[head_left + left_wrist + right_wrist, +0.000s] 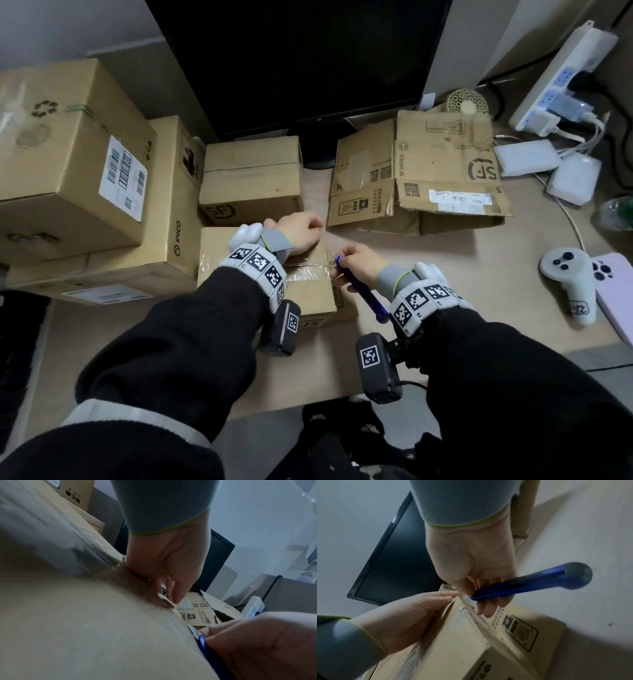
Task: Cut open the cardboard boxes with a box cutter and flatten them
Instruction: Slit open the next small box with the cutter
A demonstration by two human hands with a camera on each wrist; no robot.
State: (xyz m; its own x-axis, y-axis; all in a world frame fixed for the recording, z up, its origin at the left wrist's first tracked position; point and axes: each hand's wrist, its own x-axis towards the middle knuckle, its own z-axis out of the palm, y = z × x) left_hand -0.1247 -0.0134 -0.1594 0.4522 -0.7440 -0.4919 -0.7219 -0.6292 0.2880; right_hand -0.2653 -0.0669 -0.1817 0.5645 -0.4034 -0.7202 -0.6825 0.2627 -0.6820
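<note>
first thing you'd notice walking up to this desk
The blue box cutter in the right hand, tip at the taped seam of the small box at the desk's front edge. The left hand steadies its top; a flattened box lies behind, to the right.

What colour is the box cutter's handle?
Blue, with a grey end cap; the box cutter, held in the right hand, shows best in the right wrist view.
</note>
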